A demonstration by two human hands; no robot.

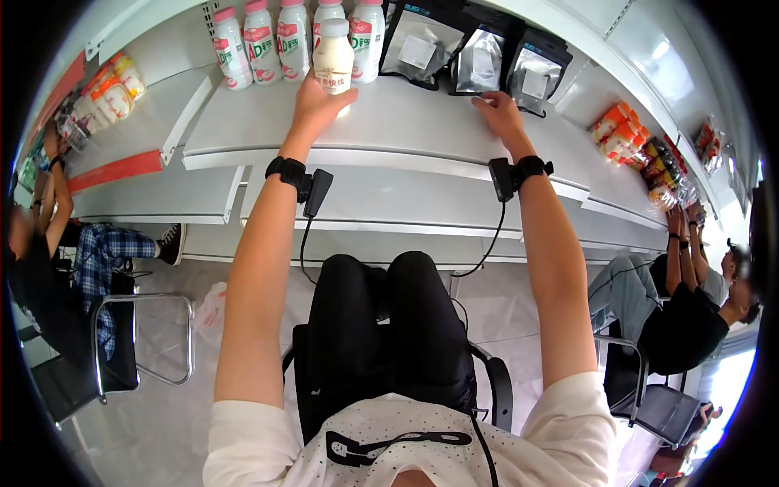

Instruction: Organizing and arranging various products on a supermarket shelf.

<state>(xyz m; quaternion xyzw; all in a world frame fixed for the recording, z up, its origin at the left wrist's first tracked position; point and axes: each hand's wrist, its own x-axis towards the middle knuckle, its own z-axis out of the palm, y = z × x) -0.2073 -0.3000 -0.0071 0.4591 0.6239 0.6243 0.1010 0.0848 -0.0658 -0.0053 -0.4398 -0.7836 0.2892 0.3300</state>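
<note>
My left hand is closed around a cream-coloured drink bottle with a white cap, upright at the shelf. Just behind it stands a row of white bottles with pink caps, green-and-pink labels facing out. On the right, my right hand is low over the white shelf, fingers loosely bent and a little apart, with nothing visible in them. Nearest to it are the middle black-and-clear pouch and the right pouch. A larger pouch of the same kind leans beside the bottles.
The shelf's front lip runs below my wrists, with lower shelves under it. Orange-and-white packages stand farther right, others on the left shelf. Seated people work at both sides; a metal-framed chair is at left.
</note>
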